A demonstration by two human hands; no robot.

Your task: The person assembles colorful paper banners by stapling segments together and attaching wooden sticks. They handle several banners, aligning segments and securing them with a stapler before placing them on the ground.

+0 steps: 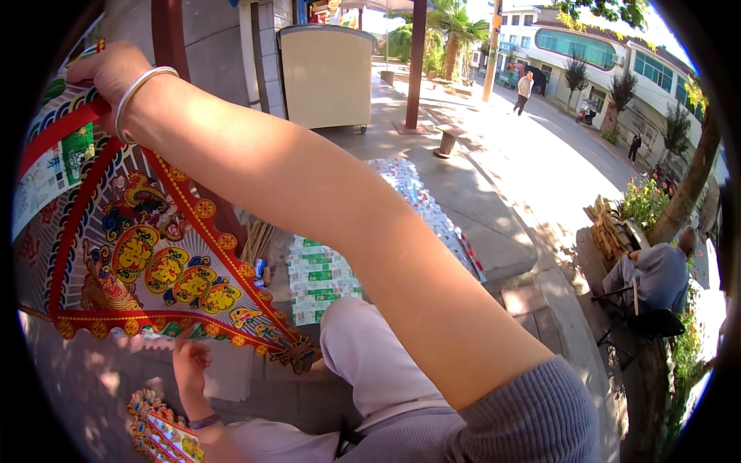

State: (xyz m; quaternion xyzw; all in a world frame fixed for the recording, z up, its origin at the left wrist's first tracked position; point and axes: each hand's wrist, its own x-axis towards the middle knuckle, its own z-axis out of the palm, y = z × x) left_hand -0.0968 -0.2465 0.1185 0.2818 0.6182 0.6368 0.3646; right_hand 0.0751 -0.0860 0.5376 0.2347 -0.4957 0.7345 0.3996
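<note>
- Paved ground (494, 239) lies sun-dappled beside a street (563, 150); a beige cabinet (324, 77) stands beyond;
- a mat (324, 278) of packets spreads ahead, the right arm (324, 185) crossing before it;
- the red-trimmed panel (166, 266) is at left; the right hand (116, 73) bends at its top, grip hidden; the left hand (193, 366), fingers half-curled, meets its lower edge; I cannot tell whether they pinch.

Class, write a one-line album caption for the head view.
Outdoors in dappled sunlight: the right hand at the top of an ornate, red-trimmed panel, the left hand near its lower edge.
</note>
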